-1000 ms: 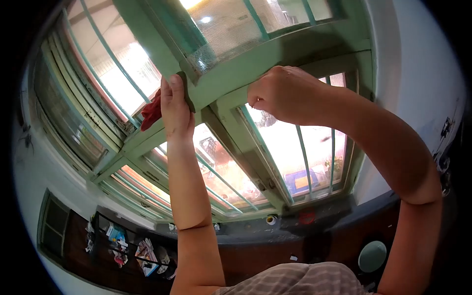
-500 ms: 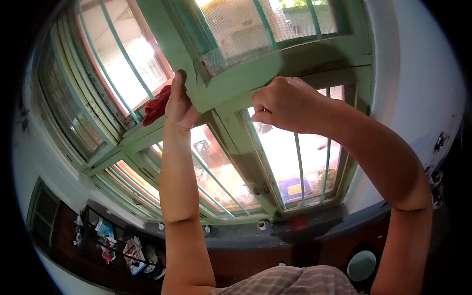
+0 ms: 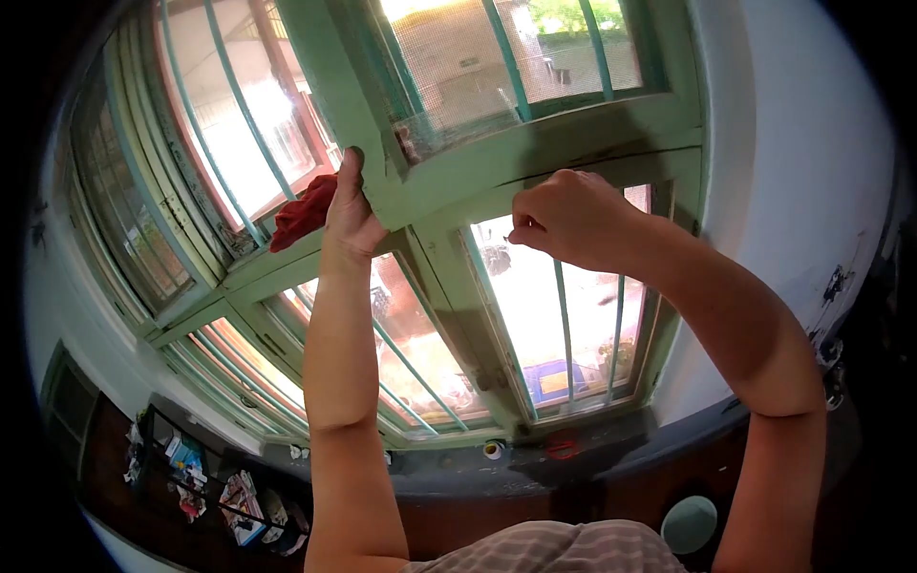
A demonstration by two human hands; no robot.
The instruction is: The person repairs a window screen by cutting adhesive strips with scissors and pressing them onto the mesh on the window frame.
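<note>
My left hand is raised at the edge of an open green window sash, its thumb up and its other fingers hidden behind the frame. A crumpled red cloth sticks out on the left side of this hand, held in it. My right hand is curled closed in front of the lower right window, below the green crossbar. Whatever its fingers may hold is hidden. Teal bars run behind the glass.
Below the windows runs a dark sill with a small roll and a red item. A pale green round bucket stands at the lower right. Shelves with papers are at the lower left. A white wall borders the right.
The view has shifted somewhat. My left hand has turned, with its fingers now behind the frame and the cloth still in it. My right hand stays curled and sits slightly lower in view.
</note>
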